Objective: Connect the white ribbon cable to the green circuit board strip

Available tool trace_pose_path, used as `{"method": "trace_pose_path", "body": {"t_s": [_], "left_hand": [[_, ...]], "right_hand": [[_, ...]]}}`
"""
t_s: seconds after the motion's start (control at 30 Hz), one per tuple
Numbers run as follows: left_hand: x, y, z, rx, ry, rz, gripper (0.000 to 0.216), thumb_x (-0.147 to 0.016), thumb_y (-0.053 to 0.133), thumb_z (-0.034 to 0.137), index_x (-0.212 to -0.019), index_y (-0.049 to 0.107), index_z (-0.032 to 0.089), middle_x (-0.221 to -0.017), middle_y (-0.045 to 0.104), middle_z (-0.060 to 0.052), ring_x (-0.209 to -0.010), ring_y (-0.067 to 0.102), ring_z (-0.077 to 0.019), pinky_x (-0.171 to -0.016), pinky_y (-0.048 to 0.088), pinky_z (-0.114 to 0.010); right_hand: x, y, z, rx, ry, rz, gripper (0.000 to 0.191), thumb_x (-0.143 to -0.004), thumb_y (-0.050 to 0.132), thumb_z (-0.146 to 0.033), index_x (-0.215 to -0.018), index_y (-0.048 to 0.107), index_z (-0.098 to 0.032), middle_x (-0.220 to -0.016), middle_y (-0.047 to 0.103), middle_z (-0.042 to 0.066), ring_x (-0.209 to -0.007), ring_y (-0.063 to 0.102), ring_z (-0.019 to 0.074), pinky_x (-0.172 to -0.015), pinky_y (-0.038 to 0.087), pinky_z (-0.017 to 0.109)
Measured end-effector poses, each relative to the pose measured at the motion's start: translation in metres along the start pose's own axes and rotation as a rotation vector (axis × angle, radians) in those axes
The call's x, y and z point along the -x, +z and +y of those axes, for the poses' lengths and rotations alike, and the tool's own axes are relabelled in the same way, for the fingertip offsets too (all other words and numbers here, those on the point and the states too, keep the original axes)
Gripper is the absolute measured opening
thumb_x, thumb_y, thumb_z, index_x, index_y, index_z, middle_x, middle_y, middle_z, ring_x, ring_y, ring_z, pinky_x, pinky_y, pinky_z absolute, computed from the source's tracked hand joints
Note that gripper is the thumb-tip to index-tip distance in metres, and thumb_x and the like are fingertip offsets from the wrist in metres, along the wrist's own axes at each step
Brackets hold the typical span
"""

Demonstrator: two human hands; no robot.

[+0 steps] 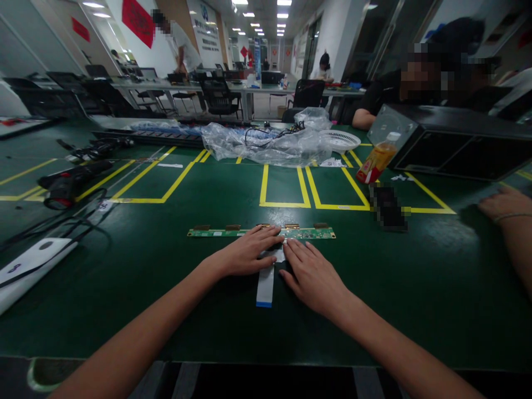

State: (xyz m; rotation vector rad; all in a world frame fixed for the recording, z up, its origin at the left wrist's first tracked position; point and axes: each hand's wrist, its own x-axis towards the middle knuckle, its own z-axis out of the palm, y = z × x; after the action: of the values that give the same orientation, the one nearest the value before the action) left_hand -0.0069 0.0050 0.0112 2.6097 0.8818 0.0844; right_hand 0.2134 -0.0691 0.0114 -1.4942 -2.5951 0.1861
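Observation:
A long, narrow green circuit board (pixel 216 233) lies crosswise on the green table, with several copper-coloured tabs along its far edge. From its middle a white flat ribbon cable (pixel 265 285) runs towards me and ends in a blue strip. My left hand (pixel 249 252) lies palm down with outstretched fingers over the board's middle, its thumb at the cable. Beside it, my right hand (pixel 313 271) rests flat, fingertips at the board's near edge where the cable meets it. The joint between cable and board is partly hidden under my fingers.
Clear plastic wrapping (pixel 266 147) and a white basket (pixel 341 141) lie farther back. On the right are a drink bottle (pixel 377 160), a dark phone (pixel 388 206), a black case (pixel 465 138) and another person's hand (pixel 509 205). Black cables (pixel 83 213) and a white panel (pixel 33 269) are left.

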Motion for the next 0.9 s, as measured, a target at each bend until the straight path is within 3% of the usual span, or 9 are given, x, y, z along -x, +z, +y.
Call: {"method": "trace_pose_path", "body": {"t_s": [0.17, 0.33, 0.43, 0.6, 0.67, 0.73, 0.9], "left_hand": [[0.000, -0.007, -0.009, 0.022, 0.069, -0.018, 0.065, -0.095, 0.054, 0.029, -0.157, 0.035, 0.022, -0.167, 0.022, -0.007, -0.155, 0.016, -0.0212, -0.127, 0.009, -0.043], [0.000, -0.006, -0.009, -0.005, 0.060, 0.003, 0.061, -0.098, 0.052, 0.033, -0.156, 0.036, 0.023, -0.166, 0.024, -0.007, -0.155, 0.017, -0.0218, -0.127, 0.010, -0.044], [0.001, -0.001, -0.001, -0.062, 0.064, 0.050, 0.052, -0.105, 0.041, 0.034, -0.154, 0.039, 0.019, -0.166, 0.026, -0.009, -0.155, 0.017, -0.0205, -0.127, 0.010, -0.043], [-0.007, 0.011, 0.007, -0.140, 0.153, 0.029, 0.055, -0.106, 0.033, 0.030, -0.159, 0.028, 0.016, -0.166, 0.023, -0.008, -0.155, 0.015, -0.0191, -0.127, 0.010, -0.040], [-0.011, 0.012, -0.006, -0.185, 0.064, 0.054, 0.055, -0.107, 0.030, 0.032, -0.158, 0.031, 0.015, -0.165, 0.026, -0.010, -0.154, 0.019, -0.0204, -0.126, 0.012, -0.040], [-0.008, 0.007, -0.031, -0.232, -0.122, 0.110, 0.056, -0.106, 0.027, 0.034, -0.157, 0.034, 0.012, -0.164, 0.029, -0.013, -0.153, 0.023, -0.0228, -0.125, 0.017, -0.041], [0.037, -0.021, -0.114, -0.239, -0.813, 0.238, 0.059, -0.104, 0.025, 0.034, -0.156, 0.036, 0.008, -0.163, 0.032, -0.016, -0.151, 0.029, -0.0276, -0.122, 0.024, -0.045]], "right_hand": [[0.002, 0.004, 0.001, -0.005, -0.017, 0.000, 0.062, -0.099, 0.048, -0.041, -0.150, 0.045, -0.006, -0.156, 0.043, 0.022, -0.146, 0.039, 0.0333, -0.121, 0.029, 0.054], [-0.001, 0.000, 0.007, -0.061, -0.043, 0.055, 0.056, -0.099, 0.049, -0.039, -0.148, 0.050, -0.013, -0.152, 0.051, 0.019, -0.143, 0.045, 0.0324, -0.120, 0.029, 0.057], [-0.005, -0.007, 0.020, -0.118, -0.026, 0.133, 0.045, -0.101, 0.044, -0.032, -0.142, 0.056, -0.016, -0.145, 0.059, 0.015, -0.136, 0.053, 0.0277, -0.117, 0.036, 0.054], [-0.008, -0.017, 0.035, -0.249, 0.054, 0.261, 0.038, -0.101, 0.043, -0.028, -0.132, 0.063, -0.017, -0.131, 0.069, 0.013, -0.122, 0.063, 0.0277, -0.107, 0.047, 0.050], [-0.008, -0.019, 0.036, -0.278, 0.060, 0.260, 0.036, -0.100, 0.046, -0.029, -0.129, 0.064, -0.020, -0.128, 0.071, 0.011, -0.120, 0.064, 0.0281, -0.104, 0.049, 0.050], [-0.007, -0.019, 0.036, -0.296, 0.067, 0.245, 0.035, -0.099, 0.047, -0.030, -0.128, 0.065, -0.021, -0.127, 0.071, 0.010, -0.118, 0.065, 0.0280, -0.103, 0.050, 0.050], [-0.005, -0.018, 0.036, -0.324, 0.072, 0.214, 0.036, -0.101, 0.046, -0.032, -0.130, 0.063, -0.020, -0.128, 0.070, 0.011, -0.119, 0.065, 0.0278, -0.102, 0.052, 0.051]]}}
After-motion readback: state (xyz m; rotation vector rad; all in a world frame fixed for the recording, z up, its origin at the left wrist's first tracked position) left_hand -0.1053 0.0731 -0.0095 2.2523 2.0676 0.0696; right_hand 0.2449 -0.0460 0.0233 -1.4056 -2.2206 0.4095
